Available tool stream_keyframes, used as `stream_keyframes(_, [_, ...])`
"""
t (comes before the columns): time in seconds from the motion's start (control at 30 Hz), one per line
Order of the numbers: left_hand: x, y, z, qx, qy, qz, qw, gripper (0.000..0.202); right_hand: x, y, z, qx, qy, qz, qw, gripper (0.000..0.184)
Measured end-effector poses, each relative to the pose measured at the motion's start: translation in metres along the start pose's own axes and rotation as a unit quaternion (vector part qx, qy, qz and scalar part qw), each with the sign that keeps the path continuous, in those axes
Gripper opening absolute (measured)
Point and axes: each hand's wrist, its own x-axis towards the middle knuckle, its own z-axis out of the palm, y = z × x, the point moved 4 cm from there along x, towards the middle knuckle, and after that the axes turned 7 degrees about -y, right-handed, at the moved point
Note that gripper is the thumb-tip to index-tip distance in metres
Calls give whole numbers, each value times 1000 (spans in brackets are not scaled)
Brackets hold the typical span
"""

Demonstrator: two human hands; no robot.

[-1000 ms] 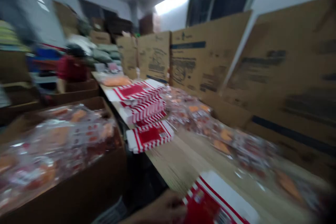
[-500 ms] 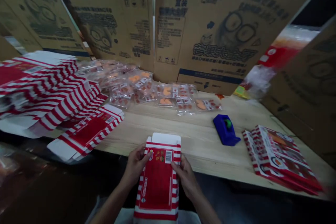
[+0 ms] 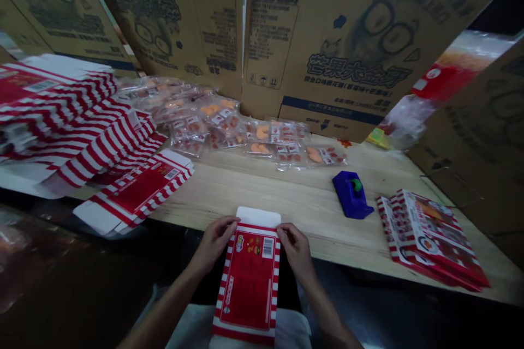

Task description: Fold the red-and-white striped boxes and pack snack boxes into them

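Observation:
A red carton with striped red and white edges (image 3: 248,278) stands upright between my hands, its printed back with a barcode towards me and its white top flap raised. My left hand (image 3: 216,240) pinches the carton's upper left corner, by the base of the flap. At the upper right corner, the fingers of my right hand (image 3: 295,245) are closed on the edge the same way. The carton's lower end reaches down over my lap. Whether anything is inside it cannot be seen.
Flat striped cartons (image 3: 82,120) are piled at the left, one lying apart (image 3: 143,188). Clear candy packets (image 3: 221,125) lie along the back, before tall cardboard boxes (image 3: 327,38). A blue tape dispenser (image 3: 351,196) and filled-looking printed boxes (image 3: 440,240) sit at the right.
Both hands have shifted from the carton's front and sides up to its top corners. The small side flap that showed at the upper left is no longer visible. The view has tilted slightly down.

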Motion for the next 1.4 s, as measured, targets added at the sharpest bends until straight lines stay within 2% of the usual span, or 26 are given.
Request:
stream_keyframes(0.13, [10, 3, -3, -28, 41, 9, 999, 24, 4, -8, 2, 69, -12, 15, 997, 25])
stream_keyframes(0.2, [16, 0, -8, -79, 52, -20, 995, 23, 8, -10, 2, 119, -24, 46, 992, 38])
stream_keyframes(0.27, [20, -4, -10, -118, 23, -54, 991, 30, 12, -10, 3, 136, -64, 75, 986, 49])
stream_keyframes(0.33, [20, -5, -9, -119, -30, -70, 990, 36, 14, -7, 2, 117, -108, 84, 984, 40])
stream_keyframes(0.4, [18, -2, -9, -75, -50, -52, 995, 30, 15, -4, 0, 81, -124, 67, 987, 29])
stream_keyframes(0.53, [11, 5, -7, 65, -47, -4, 997, 25, 8, -1, -4, 29, -118, 22, 992, 26])
stream_keyframes(0.67, [8, 13, -3, 170, -43, 19, 984, 25, 3, -7, -5, 12, -131, 30, 991, 29])
stream_keyframes(0.8, [11, 31, 0, 277, -47, 48, 959, 23, 11, -22, -10, -29, -132, 34, 990, 24])
stream_keyframes(0.87, [14, 40, 1, 278, -61, 38, 958, 24, 17, -31, -12, -38, -135, 28, 990, 22])
stream_keyframes(1.03, [24, 51, 7, 208, -118, -2, 971, 17, 28, -45, -12, -37, -160, 21, 986, 14])
stream_keyframes(1.13, [24, 50, 6, 205, -114, 1, 972, 17, 25, -46, -13, -52, -150, 8, 987, 17])
stream_keyframes(1.27, [16, 43, 3, 207, -100, 45, 972, 19, 10, -39, -11, -27, -131, -23, 991, 18])
stream_keyframes(1.4, [4, 28, 2, 191, -58, 50, 979, 21, -15, -30, -2, 12, -69, -41, 997, 9])
